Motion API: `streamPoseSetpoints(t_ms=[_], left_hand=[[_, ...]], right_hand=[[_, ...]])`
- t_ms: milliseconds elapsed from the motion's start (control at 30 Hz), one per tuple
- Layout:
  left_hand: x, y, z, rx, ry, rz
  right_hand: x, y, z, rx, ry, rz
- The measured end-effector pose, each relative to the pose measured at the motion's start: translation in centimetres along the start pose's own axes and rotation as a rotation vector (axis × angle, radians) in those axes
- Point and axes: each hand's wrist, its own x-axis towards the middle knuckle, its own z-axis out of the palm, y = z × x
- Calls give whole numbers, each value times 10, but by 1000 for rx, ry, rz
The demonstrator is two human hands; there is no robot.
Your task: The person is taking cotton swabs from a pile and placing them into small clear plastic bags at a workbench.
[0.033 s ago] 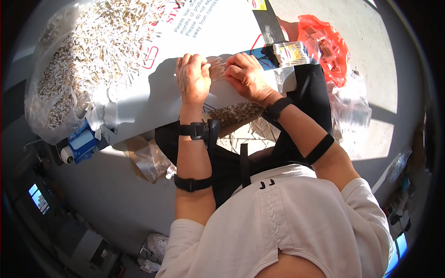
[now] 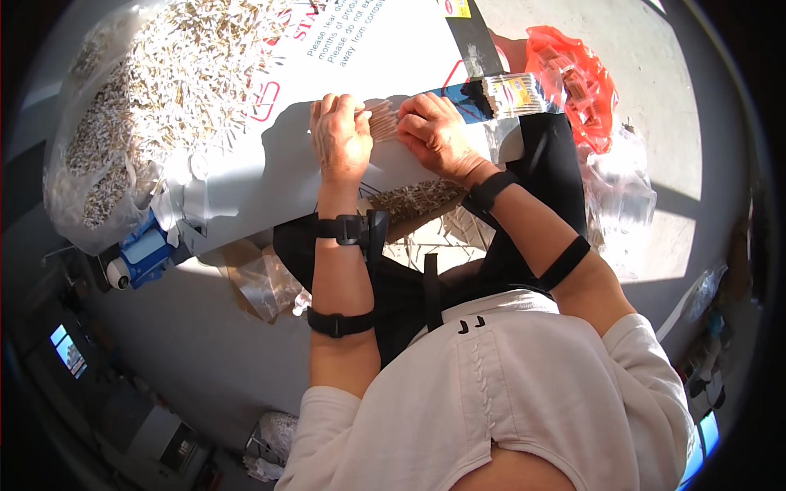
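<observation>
My left hand (image 2: 340, 139) and my right hand (image 2: 438, 135) rest side by side on a white cardboard sheet (image 2: 270, 164) laid over my lap. Both pinch a small bundle of thin pale sticks (image 2: 382, 121) between them, fingers curled around its ends. Just right of my right hand lies a wrapped pack of the same sticks (image 2: 512, 94) with a blue label. More loose sticks (image 2: 422, 199) lie in a shallow box on my lap below my wrists. Black straps circle both forearms.
A big clear bag heaped with loose pale sticks (image 2: 139, 98) fills the upper left. An orange-red plastic bag (image 2: 573, 78) and crumpled clear bags (image 2: 622, 196) lie at the right. A blue and white device (image 2: 143, 254) sits under the sheet's left edge on the grey floor.
</observation>
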Motion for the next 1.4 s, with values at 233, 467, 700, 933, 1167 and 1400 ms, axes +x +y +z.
streamPoseSetpoints(t_ms=[233, 467, 700, 933, 1167, 1400], left_hand=[[-18, 7, 9, -83, 306, -60], [-22, 0, 15, -10, 244, -45], [-19, 2, 17, -47, 271, -101], [-24, -3, 20, -342, 418, -117], [-18, 22, 39, -844, 427, -277], [-6, 44, 52, -880, 408, -255]], right_hand=[[-3, 5, -2, 118, 43, 52], [-1, 3, 2, 109, 90, 52], [16, -6, 5, -37, 81, 258], [29, -2, 5, 206, 153, 364], [23, -3, 20, 697, 271, 355], [14, 7, 20, 728, 272, 412]])
